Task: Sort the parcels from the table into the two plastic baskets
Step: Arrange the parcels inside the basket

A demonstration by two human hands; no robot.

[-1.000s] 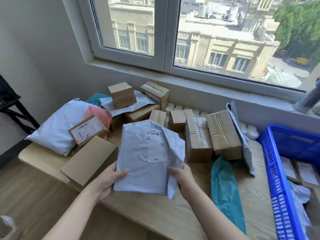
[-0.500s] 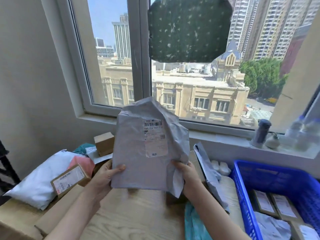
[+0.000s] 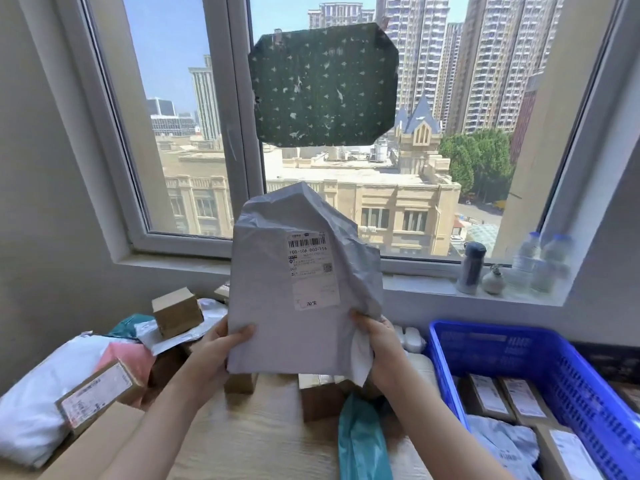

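Both hands' grip pinches grey mailer [image 3: 277,306]: left hand [image 3: 216,348], right hand [image 3: 379,341].

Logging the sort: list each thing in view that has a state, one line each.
grey mailer bag: held upright off the table, label facing the camera
left hand: grips the bag's lower left edge
right hand: grips the bag's lower right corner
blue basket: partly filled with parcels
window: closed

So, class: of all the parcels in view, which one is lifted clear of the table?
The grey mailer with the barcode label. Both the left hand and the right hand grip its lower corners, holding it upright before the window; the other parcels lie on the table or in the basket.
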